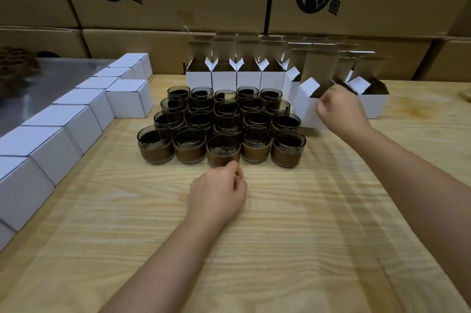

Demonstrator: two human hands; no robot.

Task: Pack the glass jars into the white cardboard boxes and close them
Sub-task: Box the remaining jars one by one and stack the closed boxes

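Twenty glass jars point(223, 149) were counted, set in four rows of five. About ten closed white boxes point(127, 101) and at least seven open white boxes point(224, 78) were made out.

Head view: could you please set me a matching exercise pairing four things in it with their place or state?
Things:
1. closed boxes
2. jars
3. right hand
4. left hand

Place or state:
A. just in front of the jars, holding nothing
B. in a row along the left
C. grips an open box
D. clustered in the middle

Pairs: 1-B, 2-D, 3-C, 4-A
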